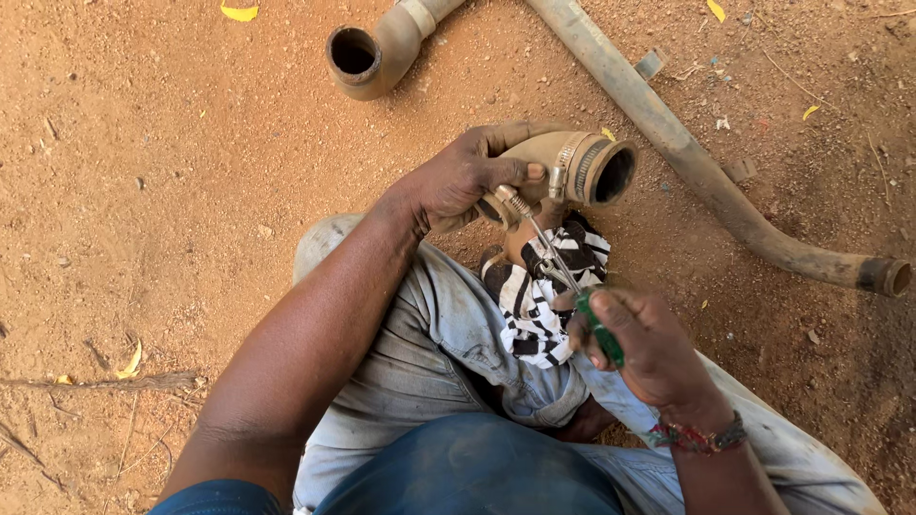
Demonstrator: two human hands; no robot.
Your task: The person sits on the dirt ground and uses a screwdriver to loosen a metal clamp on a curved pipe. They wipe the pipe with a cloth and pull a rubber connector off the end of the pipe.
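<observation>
the left hand (468, 176) wraps around a dusty tan rubber hose elbow (563, 167), fingers pressed over its bend and the thumb lying along its near side. the elbow's open mouth faces right and looks dark and hollow; nothing can be made out inside it. a metal hose clamp (571, 170) rings the elbow just behind that mouth. the right hand (639, 343), below and to the right of the elbow, is closed around the green handle of a screwdriver (572, 291), whose thin shaft runs up to the clamp's screw on the elbow's near side; the tip itself is too small to make out. a black-and-white patterned cloth (539, 296) lies just under the elbow on the person's knee, partly hidden by the shaft and the right hand. above and left of the elbow lies a second hose piece (372, 52) with 1 open, dark end, cut off by the top edge. a long dusty pipe (706, 172) runs diagonally past the elbow's right, on the red dirt ground (143, 191).
</observation>
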